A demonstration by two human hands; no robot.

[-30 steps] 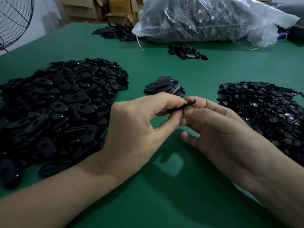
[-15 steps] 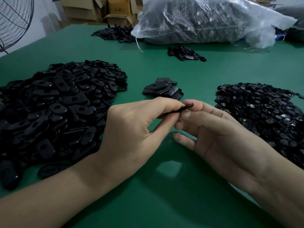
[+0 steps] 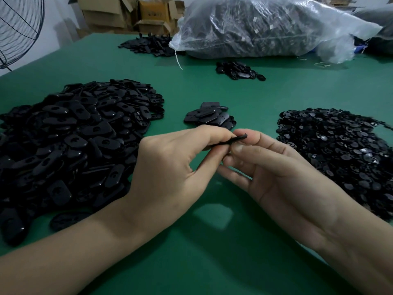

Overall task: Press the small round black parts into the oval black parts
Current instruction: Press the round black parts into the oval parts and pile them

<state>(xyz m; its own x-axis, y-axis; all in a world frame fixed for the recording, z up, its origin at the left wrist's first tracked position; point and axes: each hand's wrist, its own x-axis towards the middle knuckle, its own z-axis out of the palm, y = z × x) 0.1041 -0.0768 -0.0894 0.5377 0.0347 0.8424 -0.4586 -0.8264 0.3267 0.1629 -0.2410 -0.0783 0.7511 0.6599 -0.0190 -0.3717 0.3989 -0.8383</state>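
Your left hand [image 3: 170, 167] and right hand [image 3: 276, 173] are together above the green table [image 3: 212, 262], each pinching one oval black part [image 3: 231, 140] held edge-on between thumb and forefinger (whether a round part is seated in it cannot be told). The heap of oval black parts [image 3: 70, 141] lies left of your left hand, and the heap of small round black parts [image 3: 340, 150] lies right of your right hand. A small stack of parts [image 3: 210, 117] sits just beyond your fingertips, and a clear plastic bag [image 3: 265, 26] lies at the far side.
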